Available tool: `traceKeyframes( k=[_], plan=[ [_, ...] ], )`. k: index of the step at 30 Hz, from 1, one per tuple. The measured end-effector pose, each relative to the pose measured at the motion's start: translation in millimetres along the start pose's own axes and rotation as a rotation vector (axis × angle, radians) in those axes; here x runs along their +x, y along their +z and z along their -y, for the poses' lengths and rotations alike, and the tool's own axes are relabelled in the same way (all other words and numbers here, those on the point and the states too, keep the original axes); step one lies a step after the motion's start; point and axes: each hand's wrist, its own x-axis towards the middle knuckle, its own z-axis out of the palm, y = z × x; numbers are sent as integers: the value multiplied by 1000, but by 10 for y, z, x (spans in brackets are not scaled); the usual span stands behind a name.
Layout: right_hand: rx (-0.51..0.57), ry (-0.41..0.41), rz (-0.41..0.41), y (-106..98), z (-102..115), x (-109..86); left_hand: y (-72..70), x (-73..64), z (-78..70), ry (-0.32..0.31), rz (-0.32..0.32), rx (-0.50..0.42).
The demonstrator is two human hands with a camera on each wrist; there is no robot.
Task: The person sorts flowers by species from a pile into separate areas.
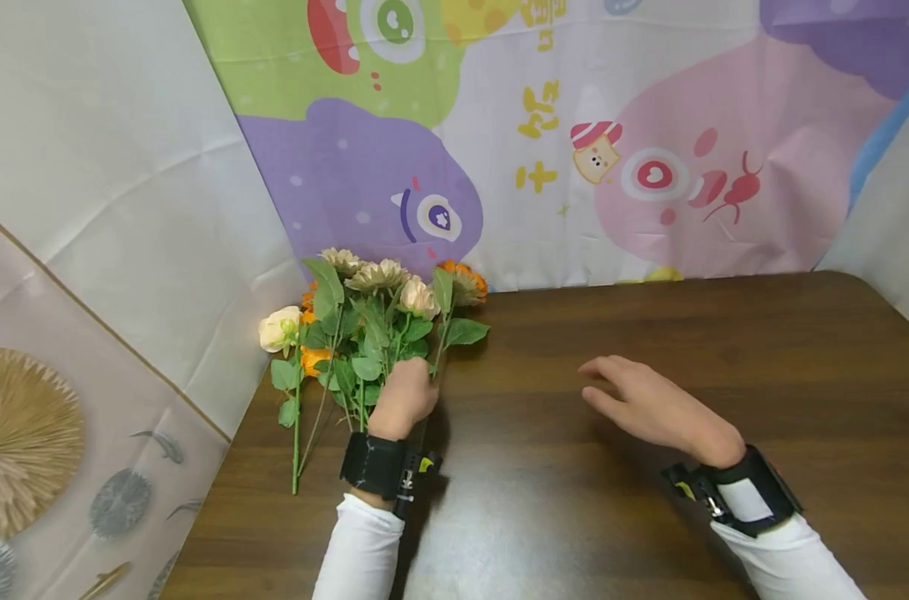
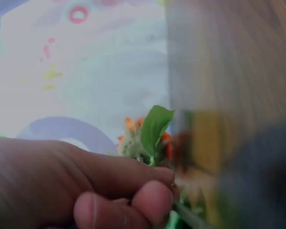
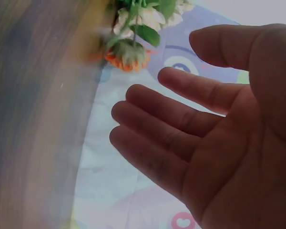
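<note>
My left hand [image 1: 405, 396] pinches a green stem between thumb and fingers, over the right side of a bunch of artificial flowers. That stem runs up past green leaves to an orange flower [image 1: 467, 285], seen beyond the fingers in the left wrist view too. Beside it in the bunch are a cream rose [image 1: 418, 297], paler blooms [image 1: 379, 275] and more orange petals [image 1: 315, 361]. Part of the bunch's stems is hidden behind my left hand. My right hand [image 1: 649, 404] is held over the right half of the table, palm facing left, fingers extended, holding nothing.
A single cream rose [image 1: 280, 330] on a long stem lies at the bunch's left, near the edge of the brown wooden table [image 1: 544, 500]. Behind the table hangs a cloth printed with cartoon monsters [image 1: 649, 233]. A pale patterned curtain [image 1: 154, 208] hangs at the left.
</note>
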Motion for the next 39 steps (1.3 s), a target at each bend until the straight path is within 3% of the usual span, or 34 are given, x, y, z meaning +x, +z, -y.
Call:
traceKeyframes(
  k=[5, 12, 18, 23, 27, 31, 39],
  plan=[
    [22, -30, -43, -15, 53, 10, -122, -7, -129, 104, -20, -90],
    [99, -58, -95, -46, 156, -2, -232, -95, -323, 247, -153, -255],
    [233, -124, -198, -52, 262, -14, -233, -200, -589, 432, -228, -406],
    [431, -158, -250, -38, 393, -49, -181, -271, -792, 555, -251, -501],
    [578, -155, -233, -28, 519, -83, -116, -332, -935, 631, -227, -529],
    [632, -136, -237, 0, 628, -93, -39, -389, -1059, 676, -184, -507],
    [654, -74, -432, 52, 690, -99, 55, -429, -1160, 675, -175, -419]
  ],
)
